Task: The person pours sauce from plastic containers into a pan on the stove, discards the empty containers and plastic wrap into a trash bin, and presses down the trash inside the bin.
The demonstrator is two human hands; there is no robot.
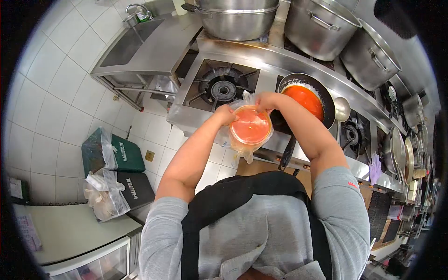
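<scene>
A round tub [251, 127] of orange-red sauce is held up in front of the stove's edge, with a clear plastic bag [246, 151] around it. My left hand [225, 115] grips the bag at the tub's left rim, fingers closed. At the upper right of the rim, my right hand [266, 101] pinches the gathered bag. Just beyond my right forearm, a black frying pan [330, 112] with bright orange-red sauce [305, 100] sits on a burner, its handle pointing toward me. A steel ladle [342, 109] lies to the right of the pan.
An unlit burner [223, 90] is left of the pan. Large steel pots [322, 28] line the back. A steel sink counter [144, 58] stands at the left, above bagged bins [128, 154] on the floor. A purple glove [375, 168] hangs at the stove's right front.
</scene>
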